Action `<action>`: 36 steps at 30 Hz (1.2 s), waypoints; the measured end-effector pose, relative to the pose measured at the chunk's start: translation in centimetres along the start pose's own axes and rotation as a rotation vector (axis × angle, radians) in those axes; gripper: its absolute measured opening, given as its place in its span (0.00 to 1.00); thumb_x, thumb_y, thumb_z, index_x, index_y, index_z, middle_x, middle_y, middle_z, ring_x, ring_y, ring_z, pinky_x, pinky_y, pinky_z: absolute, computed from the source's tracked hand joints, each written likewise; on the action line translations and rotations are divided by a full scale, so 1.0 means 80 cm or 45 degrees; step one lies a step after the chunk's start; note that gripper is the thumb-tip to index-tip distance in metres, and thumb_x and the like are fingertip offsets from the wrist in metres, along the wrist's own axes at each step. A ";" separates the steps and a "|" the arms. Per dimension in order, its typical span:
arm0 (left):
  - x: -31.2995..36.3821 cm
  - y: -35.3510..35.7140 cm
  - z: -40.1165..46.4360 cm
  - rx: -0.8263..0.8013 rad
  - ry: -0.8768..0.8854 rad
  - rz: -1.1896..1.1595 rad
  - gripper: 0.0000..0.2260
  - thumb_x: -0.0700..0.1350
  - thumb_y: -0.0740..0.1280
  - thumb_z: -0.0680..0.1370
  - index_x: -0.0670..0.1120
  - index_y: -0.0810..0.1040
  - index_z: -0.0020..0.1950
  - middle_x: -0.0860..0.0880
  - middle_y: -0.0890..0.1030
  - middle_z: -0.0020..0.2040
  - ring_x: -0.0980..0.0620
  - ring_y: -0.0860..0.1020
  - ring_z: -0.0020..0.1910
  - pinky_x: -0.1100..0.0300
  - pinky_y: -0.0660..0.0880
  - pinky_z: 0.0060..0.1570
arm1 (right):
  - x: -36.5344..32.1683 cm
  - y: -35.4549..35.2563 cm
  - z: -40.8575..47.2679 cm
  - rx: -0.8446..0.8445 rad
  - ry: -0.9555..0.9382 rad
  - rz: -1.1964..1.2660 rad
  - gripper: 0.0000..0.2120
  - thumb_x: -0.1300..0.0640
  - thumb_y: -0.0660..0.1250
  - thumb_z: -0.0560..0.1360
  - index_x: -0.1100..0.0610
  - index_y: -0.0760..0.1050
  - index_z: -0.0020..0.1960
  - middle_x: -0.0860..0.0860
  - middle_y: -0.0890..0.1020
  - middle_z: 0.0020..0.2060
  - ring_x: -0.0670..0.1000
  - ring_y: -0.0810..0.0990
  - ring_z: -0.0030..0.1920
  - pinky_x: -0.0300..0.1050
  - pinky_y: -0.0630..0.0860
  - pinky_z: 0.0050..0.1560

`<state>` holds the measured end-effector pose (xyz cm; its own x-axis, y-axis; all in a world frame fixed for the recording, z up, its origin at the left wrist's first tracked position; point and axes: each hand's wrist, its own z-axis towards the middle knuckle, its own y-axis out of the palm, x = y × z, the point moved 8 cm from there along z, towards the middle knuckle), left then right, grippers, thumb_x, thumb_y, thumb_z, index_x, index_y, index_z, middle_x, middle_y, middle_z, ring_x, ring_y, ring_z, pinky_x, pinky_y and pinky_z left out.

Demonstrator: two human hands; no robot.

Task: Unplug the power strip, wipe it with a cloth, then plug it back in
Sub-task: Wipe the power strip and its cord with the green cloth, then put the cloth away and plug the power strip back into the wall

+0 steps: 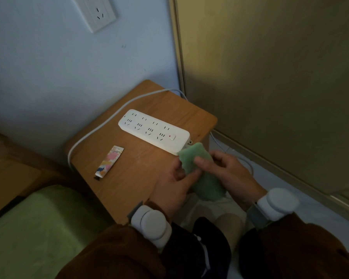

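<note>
A white power strip (153,130) lies flat on a small wooden bedside table (133,174), its switch end toward me. Its white cable (101,125) loops along the table's left edge and back behind the far corner. A white wall socket (96,12) sits high on the wall with nothing plugged into it. Both hands hold a green cloth (199,172) just in front of the strip's near end. My left hand (175,188) grips the cloth from the left, my right hand (230,176) from the right. The cloth's top edge almost touches the strip.
A small tube with a colourful pattern (109,162) lies on the table left of my hands. A bed with a green cover (38,228) is at the lower left. A tan wardrobe panel (270,87) stands to the right, pale floor below it.
</note>
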<state>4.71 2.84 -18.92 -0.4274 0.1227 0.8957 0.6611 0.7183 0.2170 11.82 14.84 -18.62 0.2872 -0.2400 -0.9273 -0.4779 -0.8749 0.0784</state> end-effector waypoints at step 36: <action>0.090 -0.304 -0.061 0.882 0.003 0.540 0.11 0.55 0.71 0.75 0.48 0.83 0.49 0.47 0.87 0.50 0.45 0.84 0.50 0.49 0.82 0.54 | -0.012 0.231 0.012 -0.352 0.166 -0.160 0.14 0.55 0.74 0.74 0.55 0.81 0.59 0.54 0.87 0.50 0.56 0.86 0.53 0.55 0.81 0.58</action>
<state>-11.43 -17.13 -15.88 -0.2242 0.4789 0.8488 0.2343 0.8719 -0.4301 1.90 -0.71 -16.65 0.4422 -0.1588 -0.8828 -0.1937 -0.9779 0.0788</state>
